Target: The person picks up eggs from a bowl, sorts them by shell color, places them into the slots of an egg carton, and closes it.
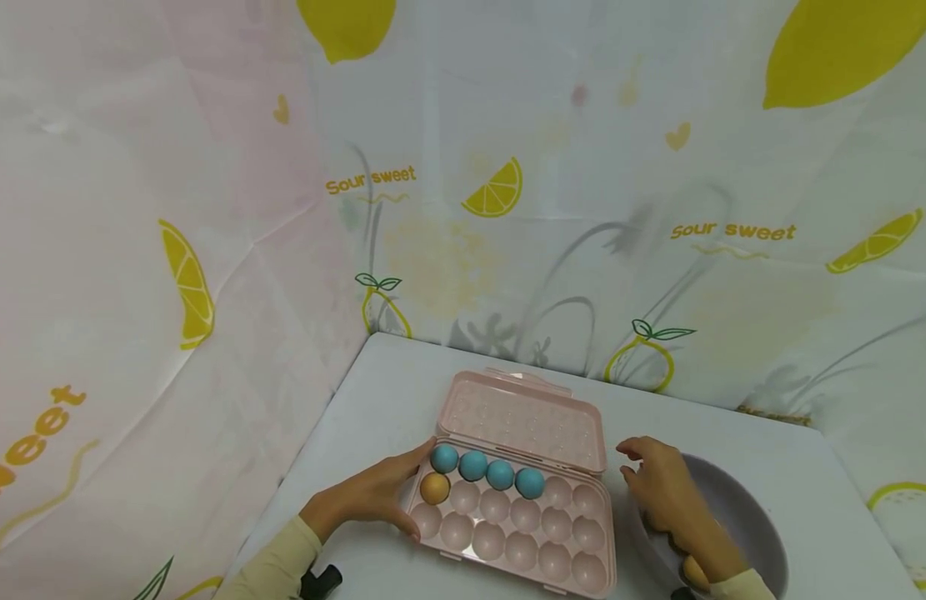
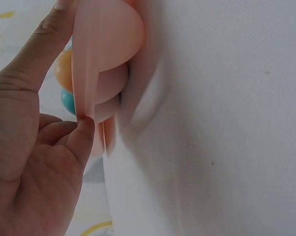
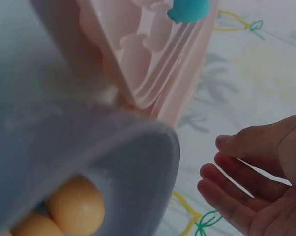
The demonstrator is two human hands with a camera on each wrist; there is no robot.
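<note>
A pink egg carton (image 1: 521, 515) lies with its lid (image 1: 523, 417) folded back. Along its back row sit several blue eggs (image 1: 500, 474), starting at the left end. One orange-tan egg (image 1: 435, 488) is in the second row, at the left. My left hand (image 1: 376, 492) grips the carton's left end, with thumb and fingers spread along the rim (image 2: 84, 64). Over the far left side of a grey bowl (image 1: 763, 533), my right hand (image 1: 661, 483) holds nothing, its fingers loosely bent. Inside the bowl are orange-tan eggs (image 3: 75, 205), partly hidden by its wall and my forearm.
The white table (image 1: 387, 400) meets a lemon-print cloth (image 1: 508, 275) at the back and left. The bowl stands close to the carton's right end. A black object (image 1: 322, 581) shows at my left wrist.
</note>
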